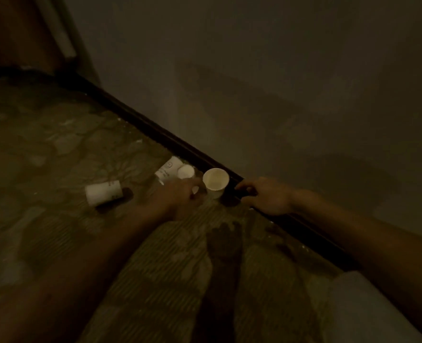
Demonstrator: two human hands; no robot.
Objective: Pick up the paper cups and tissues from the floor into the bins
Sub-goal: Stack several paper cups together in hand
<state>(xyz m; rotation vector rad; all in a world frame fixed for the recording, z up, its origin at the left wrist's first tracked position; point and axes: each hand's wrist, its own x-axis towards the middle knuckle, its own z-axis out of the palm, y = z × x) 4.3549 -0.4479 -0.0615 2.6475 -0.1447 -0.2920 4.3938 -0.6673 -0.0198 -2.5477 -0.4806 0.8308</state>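
A dim wall [279, 70] meets a patterned floor [44, 144] along a dark skirting [170, 142], and no bin is in view. Both arms reach forward to an upright cup [215, 181], which stands on the floor just beside the skirting. The left hand [180, 198] is against its left side. Its fingers [192, 181] seem to touch the wall of the cup, but blur hides whether they grip it, so I cannot tell. The right hand [267, 195] hangs on the other side over the skirting. Its fingers [242, 186] are loosely curled, hold nothing and stand a little apart from the cup. The likeliest slip is a push from the left with no hand behind it, which would tip the light cup against the skirting. A hard squeeze would crush its thin wall. In this poor light a reach could also knock the far cup [168, 168] and the small cup [186, 172], which lie close behind the left fingers. The left cup [103, 193] lies on its side, well apart from both hands. A pale speck by the left fingertips may be tissue or a nail; it is too small to tell.
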